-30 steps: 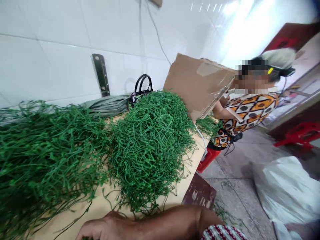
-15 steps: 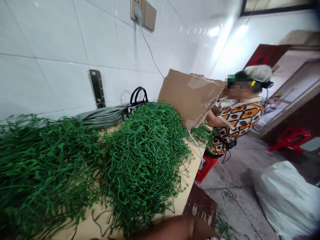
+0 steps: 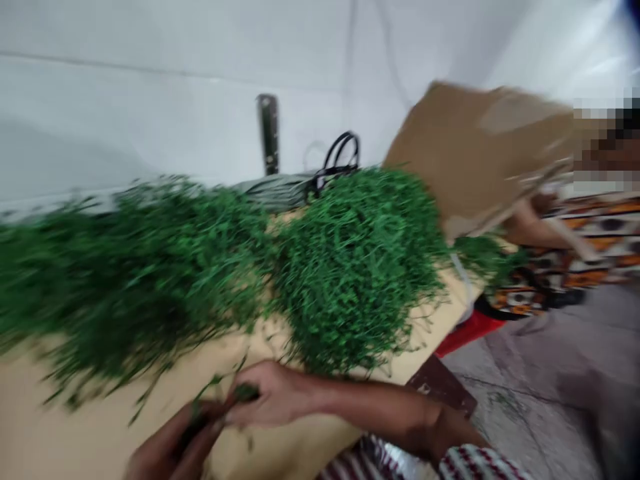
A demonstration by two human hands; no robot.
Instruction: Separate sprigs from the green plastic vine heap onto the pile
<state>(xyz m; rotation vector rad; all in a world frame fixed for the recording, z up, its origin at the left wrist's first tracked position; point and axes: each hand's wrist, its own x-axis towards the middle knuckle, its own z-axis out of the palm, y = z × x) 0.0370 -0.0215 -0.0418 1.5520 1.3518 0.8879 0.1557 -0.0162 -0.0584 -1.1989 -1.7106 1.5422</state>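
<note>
My right hand (image 3: 273, 395) is closed at the near side of the table, with a bit of green stem showing at its fingers. Touching its fingertips is my left hand (image 3: 175, 440), also closed, with thin green stems (image 3: 213, 383) poking up from it. Both hands are blurred. Beyond them lies a large heap of green flower-bud stems (image 3: 360, 267), thin and curly. A second, wider heap of the same stems (image 3: 150, 280) spreads to the left. Loose stems trail onto the tabletop toward my hands.
The pale tan table (image 3: 45, 400) stands against a white tiled wall (image 3: 150, 120). A cardboard sheet (image 3: 465, 153) leans behind the right heap, with a black-handled bag (image 3: 320, 180) and grey-green cloth (image 3: 275, 192) nearby. Another person (image 3: 590, 233) sits at right above a red stool (image 3: 467, 331).
The view has swung left and down, so the heaps, cardboard and other person sit farther right. Both my hands have come into sight; earlier only a forearm showed at the bottom edge.
</note>
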